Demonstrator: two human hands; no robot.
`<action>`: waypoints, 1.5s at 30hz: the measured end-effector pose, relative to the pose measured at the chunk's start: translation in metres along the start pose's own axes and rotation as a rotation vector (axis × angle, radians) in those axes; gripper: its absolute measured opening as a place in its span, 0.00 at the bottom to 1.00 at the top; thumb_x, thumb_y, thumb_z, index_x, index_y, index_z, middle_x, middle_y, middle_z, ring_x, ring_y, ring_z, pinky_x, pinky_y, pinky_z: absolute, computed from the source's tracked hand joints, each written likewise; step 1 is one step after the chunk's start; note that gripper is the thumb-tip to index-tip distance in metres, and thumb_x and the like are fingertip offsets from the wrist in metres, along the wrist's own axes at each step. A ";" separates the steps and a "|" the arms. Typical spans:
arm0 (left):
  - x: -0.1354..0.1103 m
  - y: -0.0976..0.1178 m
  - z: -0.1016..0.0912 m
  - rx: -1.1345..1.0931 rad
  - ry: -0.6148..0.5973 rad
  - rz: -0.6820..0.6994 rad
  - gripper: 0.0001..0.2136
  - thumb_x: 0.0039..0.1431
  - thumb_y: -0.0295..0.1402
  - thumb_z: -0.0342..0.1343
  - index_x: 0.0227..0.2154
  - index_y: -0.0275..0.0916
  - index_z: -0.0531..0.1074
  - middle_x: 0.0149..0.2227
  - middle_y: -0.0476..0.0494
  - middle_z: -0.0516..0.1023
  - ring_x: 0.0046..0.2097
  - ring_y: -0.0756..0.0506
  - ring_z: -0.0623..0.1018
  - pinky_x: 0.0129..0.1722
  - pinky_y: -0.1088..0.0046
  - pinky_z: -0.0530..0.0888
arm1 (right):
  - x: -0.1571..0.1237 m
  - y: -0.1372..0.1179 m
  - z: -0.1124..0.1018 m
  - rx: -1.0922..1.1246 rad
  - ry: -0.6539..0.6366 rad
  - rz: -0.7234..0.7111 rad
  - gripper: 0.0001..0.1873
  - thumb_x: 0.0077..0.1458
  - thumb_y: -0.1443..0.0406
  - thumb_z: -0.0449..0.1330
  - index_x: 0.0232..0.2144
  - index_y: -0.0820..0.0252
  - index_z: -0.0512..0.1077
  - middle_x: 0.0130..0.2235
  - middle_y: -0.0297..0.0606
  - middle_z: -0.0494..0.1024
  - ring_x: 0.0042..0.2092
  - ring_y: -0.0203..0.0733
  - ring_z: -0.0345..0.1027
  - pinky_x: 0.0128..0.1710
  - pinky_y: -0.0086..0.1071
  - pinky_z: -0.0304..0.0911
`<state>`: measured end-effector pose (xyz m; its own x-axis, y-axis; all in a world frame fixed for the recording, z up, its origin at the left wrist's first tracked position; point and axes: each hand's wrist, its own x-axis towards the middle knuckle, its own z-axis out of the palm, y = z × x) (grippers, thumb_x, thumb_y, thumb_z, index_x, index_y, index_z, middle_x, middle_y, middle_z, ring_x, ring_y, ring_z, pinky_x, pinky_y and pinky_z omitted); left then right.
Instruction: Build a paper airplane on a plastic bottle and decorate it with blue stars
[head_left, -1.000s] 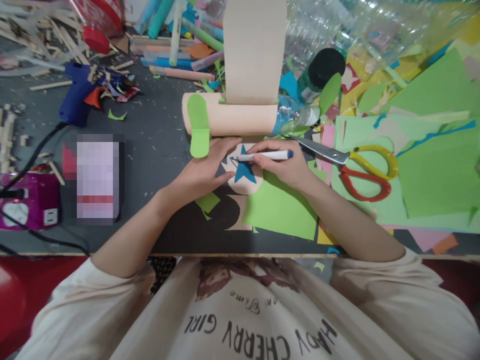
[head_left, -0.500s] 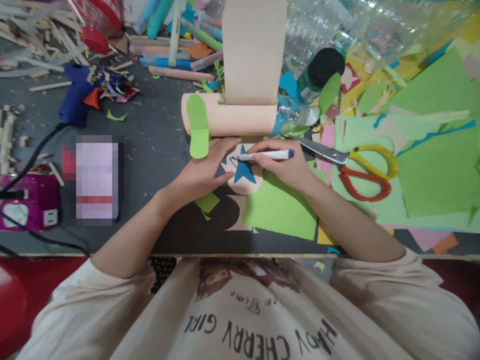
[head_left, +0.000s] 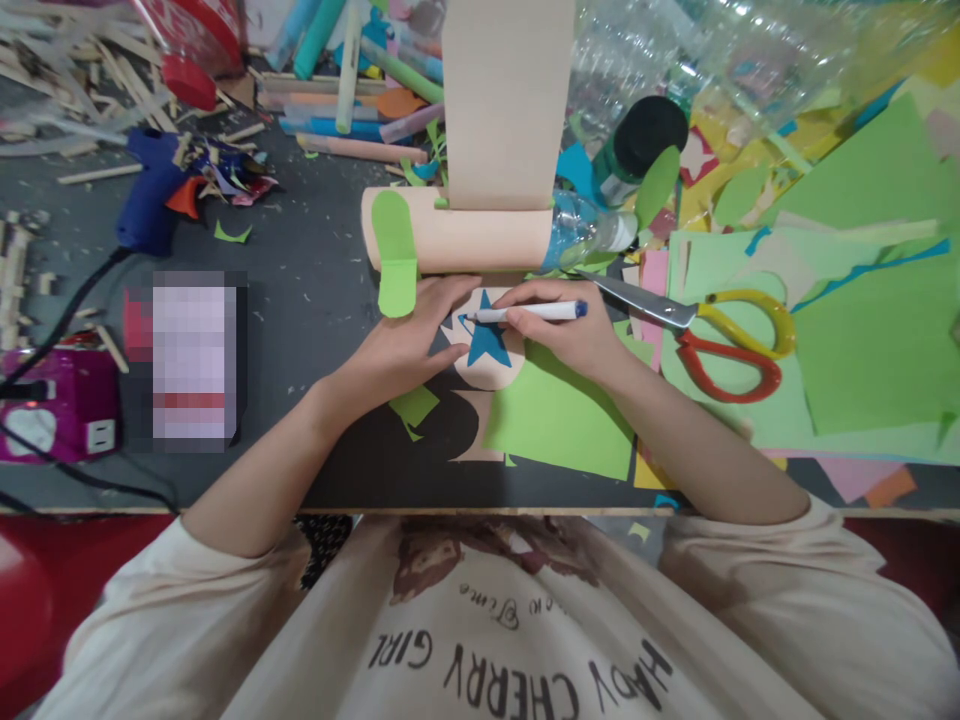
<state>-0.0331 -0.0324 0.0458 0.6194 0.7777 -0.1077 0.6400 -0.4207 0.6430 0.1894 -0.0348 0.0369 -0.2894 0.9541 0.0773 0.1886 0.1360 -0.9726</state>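
My right hand (head_left: 566, 325) is closed around a white marker (head_left: 544, 312) with a blue end. The marker's tip rests at the left point of a blue star (head_left: 490, 345) on a round peach paper piece (head_left: 491, 378). That point shows a blue outline with a paler middle. Fingers stretched out, my left hand (head_left: 420, 330) lies flat against the left edge of the round piece. Just beyond both hands is a peach paper-wrapped bottle (head_left: 472, 240) lying on its side, with a green paper strip (head_left: 395, 250) at its left end and an upright peach panel (head_left: 506, 110).
Scissors (head_left: 694, 330) lie right of my right hand, on green paper sheets (head_left: 870, 350). Green paper (head_left: 570, 410) lies under my right wrist. At left are a blue glue gun (head_left: 146, 195) with a cord, a blurred box (head_left: 193, 360) and a purple box (head_left: 67, 405). Several markers (head_left: 352, 128) lie behind.
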 end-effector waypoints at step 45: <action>0.001 0.003 -0.002 -0.003 -0.014 -0.040 0.27 0.63 0.35 0.51 0.65 0.39 0.56 0.66 0.40 0.62 0.67 0.38 0.63 0.65 0.62 0.65 | 0.000 0.000 0.000 -0.026 0.023 0.008 0.07 0.52 0.63 0.62 0.27 0.59 0.78 0.28 0.35 0.81 0.28 0.36 0.70 0.28 0.30 0.65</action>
<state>-0.0311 -0.0320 0.0487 0.5995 0.7873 -0.1438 0.6631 -0.3880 0.6401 0.1899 -0.0350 0.0373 -0.2658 0.9611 0.0746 0.2156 0.1347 -0.9671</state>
